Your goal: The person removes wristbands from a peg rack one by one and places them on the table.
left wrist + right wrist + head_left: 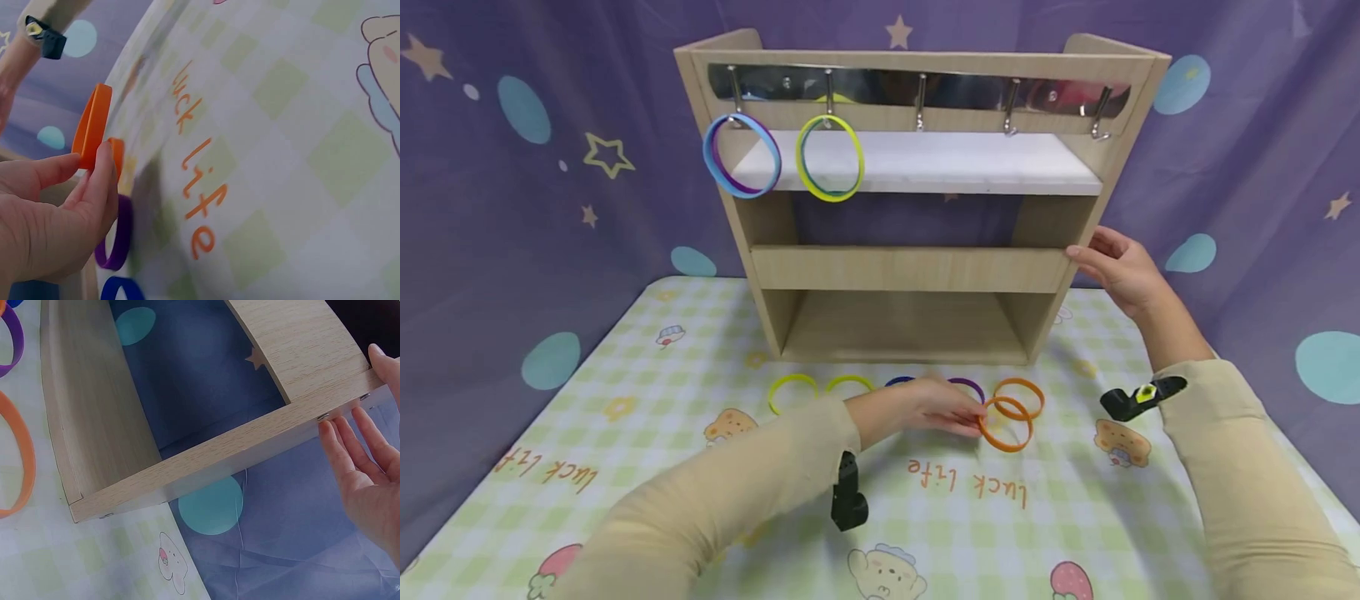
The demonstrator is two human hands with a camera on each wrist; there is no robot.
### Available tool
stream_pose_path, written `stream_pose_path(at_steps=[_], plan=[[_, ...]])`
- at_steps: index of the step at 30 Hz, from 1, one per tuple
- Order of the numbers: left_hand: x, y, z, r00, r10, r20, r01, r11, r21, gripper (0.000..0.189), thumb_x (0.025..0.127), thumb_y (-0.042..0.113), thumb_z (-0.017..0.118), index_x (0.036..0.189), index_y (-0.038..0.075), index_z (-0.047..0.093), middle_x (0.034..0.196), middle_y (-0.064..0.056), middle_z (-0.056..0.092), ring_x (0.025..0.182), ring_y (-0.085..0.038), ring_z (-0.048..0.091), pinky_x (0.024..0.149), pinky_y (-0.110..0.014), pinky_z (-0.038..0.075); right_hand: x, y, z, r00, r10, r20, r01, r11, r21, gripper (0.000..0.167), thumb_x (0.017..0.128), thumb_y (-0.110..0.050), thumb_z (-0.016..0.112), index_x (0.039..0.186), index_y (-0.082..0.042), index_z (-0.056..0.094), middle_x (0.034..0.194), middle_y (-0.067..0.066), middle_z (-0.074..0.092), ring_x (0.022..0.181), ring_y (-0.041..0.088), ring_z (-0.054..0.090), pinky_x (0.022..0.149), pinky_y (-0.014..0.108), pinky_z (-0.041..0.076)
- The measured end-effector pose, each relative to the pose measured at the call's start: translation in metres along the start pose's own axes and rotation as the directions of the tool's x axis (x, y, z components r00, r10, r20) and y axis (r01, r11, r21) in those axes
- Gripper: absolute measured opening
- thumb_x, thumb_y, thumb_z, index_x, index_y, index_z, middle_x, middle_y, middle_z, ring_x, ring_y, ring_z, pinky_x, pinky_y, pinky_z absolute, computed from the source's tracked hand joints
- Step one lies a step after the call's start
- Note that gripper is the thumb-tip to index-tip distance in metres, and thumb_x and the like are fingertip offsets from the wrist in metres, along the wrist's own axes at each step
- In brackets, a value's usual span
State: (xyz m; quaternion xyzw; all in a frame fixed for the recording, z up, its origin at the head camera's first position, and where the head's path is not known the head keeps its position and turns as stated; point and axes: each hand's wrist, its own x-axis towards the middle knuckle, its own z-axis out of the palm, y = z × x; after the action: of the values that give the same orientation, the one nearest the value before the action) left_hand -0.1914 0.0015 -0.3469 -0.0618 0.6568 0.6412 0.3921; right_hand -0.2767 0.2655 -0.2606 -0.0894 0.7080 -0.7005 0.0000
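hand, left [943,406] | pinches orange ring [99,122] | blue ring [898,380]: looks mostly covered

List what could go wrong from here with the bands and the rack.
The left hand pinches one orange band at its edge, so it might slip. Lifting it could disturb the other orange band close behind. The right hand touches the side of the rack; a push might shift it and swing the hanging yellow band.

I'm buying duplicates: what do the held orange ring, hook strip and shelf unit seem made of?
Orange ring: probably silicone or rubber, matte and evenly coloured. Hook strip: likely metal, polished, showing reflections. Shelf unit: wood or wood-look board, satin, with grain.
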Motion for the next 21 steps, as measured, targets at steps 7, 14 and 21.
stream_pose_path(at_steps=[7, 14, 21], plan=[[0.010, -0.014, 0.014, 1.000, 0.004, 0.026, -0.004, 1.000, 0.021, 0.022, 0.089, -0.007, 0.060, 0.109, -0.017, 0.063, 0.068, -0.010, 0.063, 0.062, -0.015, 0.063, 0.097, -0.036, 0.054, 0.000, 0.000, 0.000, 1.000, 0.002, 0.004, -0.002, 1.000, 0.008, 0.061, 0.090, -0.011, 0.066, 0.142, -0.003, 0.036, 0.105, -0.015, 0.062, 0.097, -0.002, 0.059, 0.081, 0.008, 0.052], [0.014, -0.025, 0.025, 1.000, 0.015, 0.004, -0.015, 1.000, 0.007, 0.019, 0.087, -0.009, 0.061, 0.103, -0.018, 0.064, 0.066, -0.009, 0.062, 0.062, -0.016, 0.065, 0.092, -0.037, 0.057, -0.001, 0.005, 0.000, 1.000, 0.002, 0.009, -0.003, 1.000, 0.025, 0.059, 0.090, -0.009, 0.066, 0.140, -0.003, 0.036, 0.103, -0.015, 0.063, 0.096, -0.002, 0.060, 0.082, 0.008, 0.052], [0.017, -0.022, 0.035, 0.999, 0.029, -0.035, -0.029, 0.999, -0.016, 0.015, 0.085, -0.011, 0.063, 0.098, -0.016, 0.066, 0.084, -0.022, 0.071, 0.067, -0.021, 0.070, 0.085, -0.035, 0.061, 0.001, 0.002, -0.001, 1.000, -0.014, 0.011, 0.014, 1.000, 0.015, 0.058, 0.090, -0.010, 0.065, 0.141, -0.003, 0.037, 0.104, -0.014, 0.062, 0.097, -0.002, 0.060, 0.081, 0.008, 0.052]])
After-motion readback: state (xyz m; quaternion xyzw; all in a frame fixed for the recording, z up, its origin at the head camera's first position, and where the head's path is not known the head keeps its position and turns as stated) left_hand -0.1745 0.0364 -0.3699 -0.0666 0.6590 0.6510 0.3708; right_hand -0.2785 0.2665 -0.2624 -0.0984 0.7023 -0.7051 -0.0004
